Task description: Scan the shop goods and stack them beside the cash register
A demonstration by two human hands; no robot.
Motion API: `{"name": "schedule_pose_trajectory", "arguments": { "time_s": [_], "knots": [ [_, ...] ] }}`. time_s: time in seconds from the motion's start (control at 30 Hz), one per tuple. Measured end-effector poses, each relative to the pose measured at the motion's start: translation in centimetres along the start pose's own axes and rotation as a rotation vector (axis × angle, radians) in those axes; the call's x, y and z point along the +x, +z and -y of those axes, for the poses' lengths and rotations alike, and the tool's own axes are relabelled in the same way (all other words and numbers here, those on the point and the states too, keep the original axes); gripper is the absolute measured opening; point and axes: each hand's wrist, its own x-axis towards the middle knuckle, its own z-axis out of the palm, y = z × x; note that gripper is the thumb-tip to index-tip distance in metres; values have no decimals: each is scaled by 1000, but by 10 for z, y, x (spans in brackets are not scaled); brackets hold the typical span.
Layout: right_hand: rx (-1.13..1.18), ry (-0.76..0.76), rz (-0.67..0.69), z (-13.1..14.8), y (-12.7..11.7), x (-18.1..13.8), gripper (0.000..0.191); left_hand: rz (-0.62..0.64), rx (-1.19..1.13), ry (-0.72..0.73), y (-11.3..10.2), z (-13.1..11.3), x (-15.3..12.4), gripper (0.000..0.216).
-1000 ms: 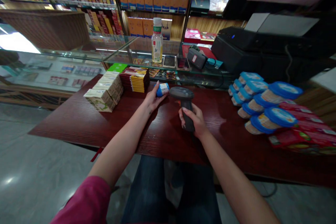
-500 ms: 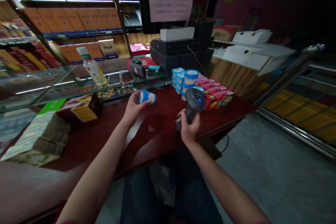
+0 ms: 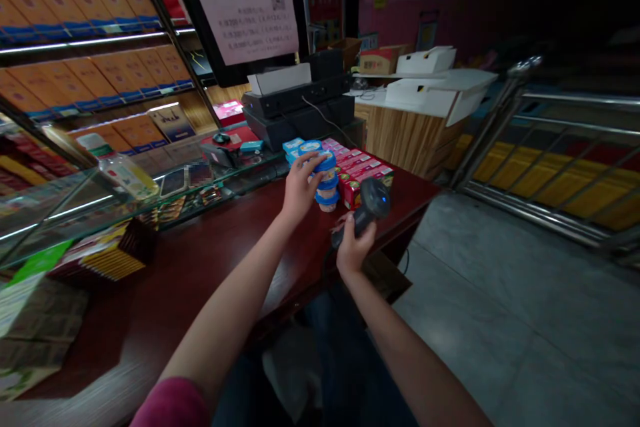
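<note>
My left hand (image 3: pixel 302 185) is at the stack of small blue-lidded tubs, its fingers curled on the top tub (image 3: pixel 326 163). Below that one, more tubs (image 3: pixel 327 197) stand in a column, with further blue-lidded tubs (image 3: pixel 293 145) behind. My right hand (image 3: pixel 356 243) is wrapped round the handle of a dark barcode scanner (image 3: pixel 373 201), whose head shows a small blue light and points away from me. Red boxes (image 3: pixel 367 170) in rows stand close beside the tubs, just beyond the scanner.
On the left of the dark red counter (image 3: pixel 200 267) are yellow-edged packets (image 3: pixel 113 257) and bundled packs (image 3: pixel 40 327). A bottle (image 3: pixel 123 170) stands on the glass display case. A monitor with a paper notice (image 3: pixel 245 17) rises at the back; a metal railing (image 3: pixel 540 207) is at right.
My left hand has carried a tub rightward from over the counter onto the tub stack. My right hand still holds the scanner. The view has turned right.
</note>
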Motion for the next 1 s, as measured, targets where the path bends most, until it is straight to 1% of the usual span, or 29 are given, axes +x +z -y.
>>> {"name": "schedule_pose_trajectory", "arguments": {
  "time_s": [0.07,0.17,0.23,0.33,0.4,0.47,0.53,0.6,0.63,0.67,0.7,0.77,0.8,0.83,0.9,0.97,1.0],
  "knots": [
    [10,18,31,-1,-1,-1,55,-4,17,17,4,-2,-2,32],
    [32,49,8,-2,-3,-1,52,-20,48,20,6,-3,-3,32],
    [40,52,5,-2,-3,-1,51,-11,62,23,7,-1,-3,33],
    [47,56,44,0,-2,-1,50,9,52,42,10,3,-3,35],
    [52,57,61,3,-1,-1,47,29,47,46,10,1,-3,38],
    [71,42,68,9,-1,-2,40,41,65,49,4,-2,-6,42],
    [118,13,96,18,-2,-5,34,23,108,48,-10,-2,-17,48],
    [185,-19,170,26,-1,-10,31,-16,186,24,-33,7,-38,51],
    [211,-33,212,30,0,-13,31,-30,239,6,-48,15,-54,51],
    [224,-41,267,34,2,-17,29,-34,302,-17,-66,27,-72,50],
    [222,-45,356,36,6,-20,28,-25,373,-41,-86,40,-93,49],
    [182,-40,508,40,17,-28,27,17,513,-93,-133,66,-136,50],
    [140,-25,603,42,25,-33,27,22,582,-145,-158,78,-157,51],
    [101,-2,694,43,34,-38,28,-7,656,-205,-183,88,-176,52],
    [49,68,878,44,57,-51,29,-131,793,-362,-230,101,-205,53],
    [59,166,1025,42,85,-66,32,-222,867,-488,-269,108,-223,56],
    [80,220,1074,41,99,-74,33,-263,889,-550,-283,110,-228,60]
  ]
}}
